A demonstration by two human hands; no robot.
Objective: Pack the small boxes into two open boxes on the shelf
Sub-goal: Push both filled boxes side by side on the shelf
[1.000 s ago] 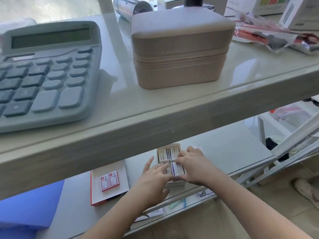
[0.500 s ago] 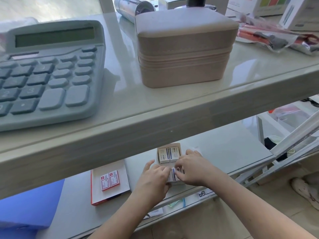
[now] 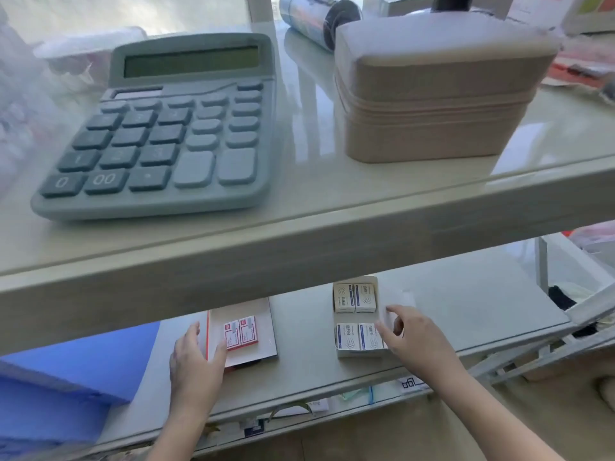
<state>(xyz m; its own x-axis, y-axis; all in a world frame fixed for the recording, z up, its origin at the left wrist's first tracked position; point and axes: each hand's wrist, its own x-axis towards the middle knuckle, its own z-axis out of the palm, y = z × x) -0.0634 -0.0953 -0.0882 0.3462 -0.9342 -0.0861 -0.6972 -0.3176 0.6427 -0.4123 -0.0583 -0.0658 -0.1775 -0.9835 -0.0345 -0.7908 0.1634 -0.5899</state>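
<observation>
Two bare hands are seen reaching onto the lower shelf point(image 3: 306, 331) in the bottom half of the frame. The left hand point(image 3: 194, 359), at lower left, is laid with loosely spread fingers on the near left corner of a flat open box with a red edge point(image 3: 256, 352), in which two red-and-white small boxes point(image 3: 240, 333) lie side by side; nothing is gripped. The right hand point(image 3: 411, 341), at lower centre-right, is held against the right side of a cardboard open box point(image 3: 356, 352), its fingers curled around the box's white flap point(image 3: 401, 299); whether the flap is actually pinched cannot be told. Inside this box four white small boxes with blue print point(image 3: 355, 316) are packed in two rows of two. A blue object point(image 3: 76, 371) is seen at far lower left. Above, on the glossy upper shelf point(image 3: 299, 201), a grey-blue calculator point(image 3: 166, 128) is set at upper left and a closed beige case point(image 3: 436, 94) at upper right, with a silver roll point(image 3: 316, 15) behind them.
</observation>
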